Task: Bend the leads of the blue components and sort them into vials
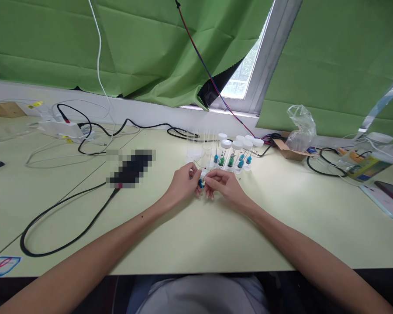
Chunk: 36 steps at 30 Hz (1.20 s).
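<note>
Over the table, my left hand (184, 181) is closed around a small dark-blue piece (201, 183), mostly covered by the fingers. My right hand (223, 184) meets it from the other side, thumb and fingertips pinched together close to the piece. What the right fingertips grip is too small to make out. Just beyond the hands stand several clear tubes with white caps (226, 143). Inside them are small blue pieces (240, 164) and green pieces (231, 161) with thin dark stems. To their left are uncapped clear tubes (207, 144).
A black cable (36, 253) loops over the left side, by a blurred dark object (131, 170). Farther back lies a white power strip (60, 128). On the right are a cardboard box (290, 150) with a plastic bag, a large clear container (373, 161) and phones (384, 200).
</note>
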{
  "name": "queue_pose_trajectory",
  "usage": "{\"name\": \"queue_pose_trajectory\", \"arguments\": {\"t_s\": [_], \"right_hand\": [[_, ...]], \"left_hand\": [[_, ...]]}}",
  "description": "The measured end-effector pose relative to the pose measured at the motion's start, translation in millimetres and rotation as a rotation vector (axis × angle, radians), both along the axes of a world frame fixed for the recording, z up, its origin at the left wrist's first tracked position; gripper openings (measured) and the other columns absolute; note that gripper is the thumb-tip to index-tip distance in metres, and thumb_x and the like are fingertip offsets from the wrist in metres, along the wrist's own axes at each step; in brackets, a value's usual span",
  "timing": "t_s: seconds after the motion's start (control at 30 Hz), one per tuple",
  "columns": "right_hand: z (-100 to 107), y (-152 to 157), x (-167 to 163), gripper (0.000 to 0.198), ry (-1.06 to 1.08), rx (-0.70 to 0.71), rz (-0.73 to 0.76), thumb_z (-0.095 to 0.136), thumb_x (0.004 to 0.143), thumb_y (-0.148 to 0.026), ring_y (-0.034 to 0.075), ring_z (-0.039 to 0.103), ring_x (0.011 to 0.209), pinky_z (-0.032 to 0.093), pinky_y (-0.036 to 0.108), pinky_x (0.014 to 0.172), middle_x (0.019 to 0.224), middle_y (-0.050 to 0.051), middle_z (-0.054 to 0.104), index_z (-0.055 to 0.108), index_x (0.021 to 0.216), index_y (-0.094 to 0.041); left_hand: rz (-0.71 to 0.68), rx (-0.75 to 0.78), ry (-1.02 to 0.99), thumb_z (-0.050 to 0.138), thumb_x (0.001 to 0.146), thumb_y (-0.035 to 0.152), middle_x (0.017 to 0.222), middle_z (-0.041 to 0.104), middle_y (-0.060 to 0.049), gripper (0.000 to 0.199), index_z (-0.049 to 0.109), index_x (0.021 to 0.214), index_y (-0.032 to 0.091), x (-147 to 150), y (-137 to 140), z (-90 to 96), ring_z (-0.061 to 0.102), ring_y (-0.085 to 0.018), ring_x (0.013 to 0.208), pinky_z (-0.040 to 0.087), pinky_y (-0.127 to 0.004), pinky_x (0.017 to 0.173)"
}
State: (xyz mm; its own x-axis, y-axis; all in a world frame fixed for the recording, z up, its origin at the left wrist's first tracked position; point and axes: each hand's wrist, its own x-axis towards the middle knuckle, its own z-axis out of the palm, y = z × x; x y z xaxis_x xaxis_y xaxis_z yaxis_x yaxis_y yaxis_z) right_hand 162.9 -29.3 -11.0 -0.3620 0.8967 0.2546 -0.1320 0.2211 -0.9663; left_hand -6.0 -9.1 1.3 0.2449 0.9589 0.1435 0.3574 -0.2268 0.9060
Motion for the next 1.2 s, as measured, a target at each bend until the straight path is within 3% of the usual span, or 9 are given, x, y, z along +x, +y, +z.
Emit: {"name": "queue_pose_trajectory", "arguments": {"t_s": [0.63,1.2], "right_hand": [[0.7,-0.3,-1.0,0.037,-0.058,0.018,-0.090,0.069,0.083,-0.052,0.011,0.055,0.047,0.045,0.025,0.048,0.055,-0.002,0.059,0.059,0.071,-0.018],[-1.5,0.9,-1.9,0.043,-0.039,0.023,-0.085,0.057,0.090,-0.056,0.011,0.058,0.046,0.047,0.024,0.045,0.059,-0.001,0.060,0.063,0.078,-0.016]], "left_hand": [[-0.033,-0.008,0.025,0.050,0.090,0.043,0.052,0.064,0.001,0.027,0.043,0.073,0.022,1.9,0.3,-2.1,0.063,-0.019,0.042,0.048,-0.029,0.048],[-0.047,0.005,0.041,0.049,0.091,0.042,0.052,0.063,0.002,0.028,0.041,0.072,0.022,2.1,-2.1,1.0,0.063,-0.018,0.043,0.047,-0.028,0.049]]}}
